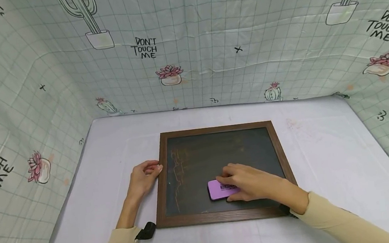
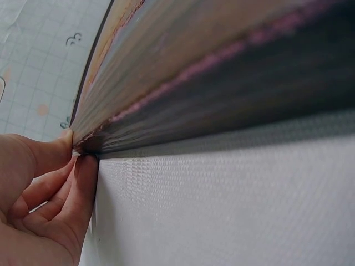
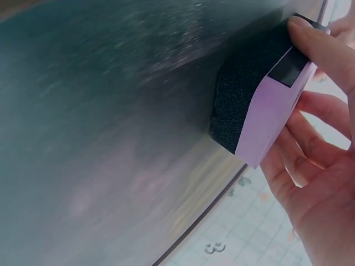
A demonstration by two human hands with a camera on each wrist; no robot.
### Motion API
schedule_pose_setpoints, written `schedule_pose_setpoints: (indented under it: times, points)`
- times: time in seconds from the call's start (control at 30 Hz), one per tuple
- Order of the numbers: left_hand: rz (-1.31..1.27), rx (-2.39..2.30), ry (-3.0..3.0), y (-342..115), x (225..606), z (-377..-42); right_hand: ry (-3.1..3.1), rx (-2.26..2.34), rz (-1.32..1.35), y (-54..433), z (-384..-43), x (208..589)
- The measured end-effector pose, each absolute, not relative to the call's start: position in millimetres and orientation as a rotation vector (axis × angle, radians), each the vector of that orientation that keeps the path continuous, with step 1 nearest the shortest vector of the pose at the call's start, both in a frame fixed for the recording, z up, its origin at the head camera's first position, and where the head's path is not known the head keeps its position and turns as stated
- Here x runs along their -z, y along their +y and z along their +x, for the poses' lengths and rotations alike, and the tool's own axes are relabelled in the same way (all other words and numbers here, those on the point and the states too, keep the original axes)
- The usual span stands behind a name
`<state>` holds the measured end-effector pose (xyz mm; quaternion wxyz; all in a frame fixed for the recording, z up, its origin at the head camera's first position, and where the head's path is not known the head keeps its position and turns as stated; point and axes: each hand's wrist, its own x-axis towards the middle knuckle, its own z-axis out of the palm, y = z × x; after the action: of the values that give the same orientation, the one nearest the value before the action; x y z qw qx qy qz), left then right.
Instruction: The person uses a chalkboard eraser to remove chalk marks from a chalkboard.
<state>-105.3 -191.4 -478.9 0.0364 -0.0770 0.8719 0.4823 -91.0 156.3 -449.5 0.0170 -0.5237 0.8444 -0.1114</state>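
A chalkboard [image 1: 220, 154] in a brown wooden frame lies on the white table, with faint orange chalk marks down its left side. My right hand [image 1: 251, 181] grips a purple eraser [image 1: 217, 190] by its sides, over the lower middle of the board. In the right wrist view the eraser [image 3: 266, 116] shows a dark felt pad facing the board surface. At the frame's left edge, my left hand [image 1: 145, 179] pinches the wood between thumb and fingers; the left wrist view shows the thumb [image 2: 52, 152] on the frame's edge.
A white cloth covers the table [image 1: 329, 153], with a faint reddish smudge at its right. Behind and on both sides hangs a gridded cloth [image 1: 204, 27] printed with cacti and lettering. A black wrist camera [image 1: 146, 230] sits at the left sleeve, beside the board's lower left corner.
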Motion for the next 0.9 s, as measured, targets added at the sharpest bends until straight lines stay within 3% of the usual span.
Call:
schedule_pose_setpoints:
  times: [0.9]
  points:
    - [-0.243,-1.484,2.685,-191.4,479.8,-106.1,2.685,0.456,-1.571,209.0,-88.8,449.7]
